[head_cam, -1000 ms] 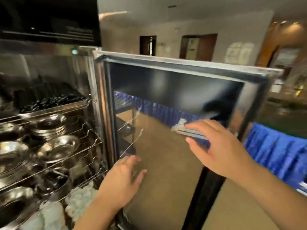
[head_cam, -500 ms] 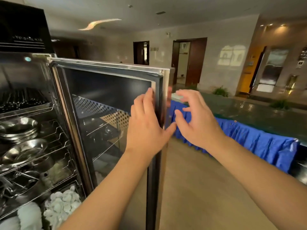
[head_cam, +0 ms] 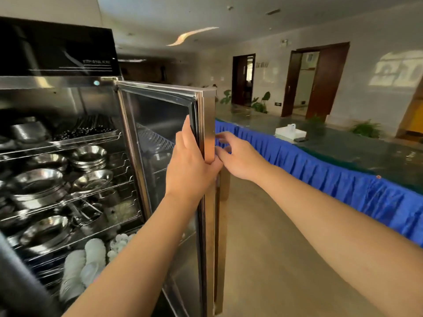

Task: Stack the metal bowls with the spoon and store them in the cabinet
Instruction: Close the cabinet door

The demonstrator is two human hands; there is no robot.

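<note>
Gripping the free edge of the cabinet door (head_cam: 207, 124), the left hand (head_cam: 191, 167) is wrapped around it; the right hand (head_cam: 240, 156) touches its outer face, fingers loosely spread. Metal bowls (head_cam: 88, 156) sit on wire shelves (head_cam: 103, 191) inside the cabinet (head_cam: 57, 81).

The cabinet door (head_cam: 207, 179) has swung and now shows its thin edge. The left hand (head_cam: 190, 165) slid from the glass to that edge and grips it. The right hand (head_cam: 240, 157) moved to the outer side, just beside the grip, maybe touching the door.
</note>
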